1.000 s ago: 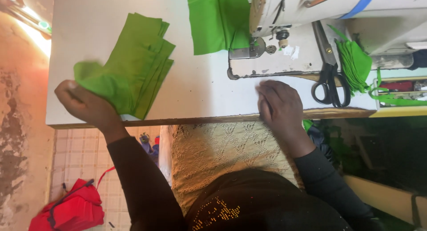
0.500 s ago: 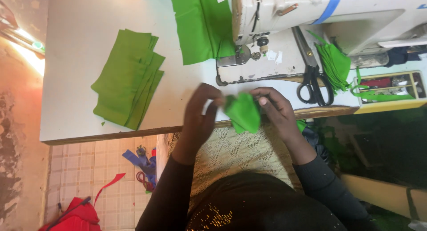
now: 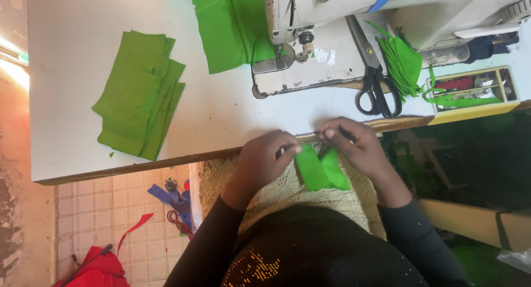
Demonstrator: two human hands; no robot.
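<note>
A small folded green fabric piece (image 3: 321, 169) hangs at the table's near edge, over my lap. My left hand (image 3: 265, 157) pinches its left top corner. My right hand (image 3: 354, 146) grips its right top edge. A stack of green fabric pieces (image 3: 139, 93) lies on the white table (image 3: 72, 71) to the far left. Another green cloth (image 3: 229, 24) lies beside the needle area of the white sewing machine (image 3: 354, 10).
Black scissors (image 3: 376, 85) lie on the machine base, next to a pile of green scraps (image 3: 402, 60). A yellow tray (image 3: 475, 90) of small items sits at the right. On the tiled floor are a red bag (image 3: 94, 267) and blue scraps (image 3: 166, 196).
My left hand left the stack on the left and came to the middle. Both hands now hold a green piece, which has opened and dropped lower over my lap.
</note>
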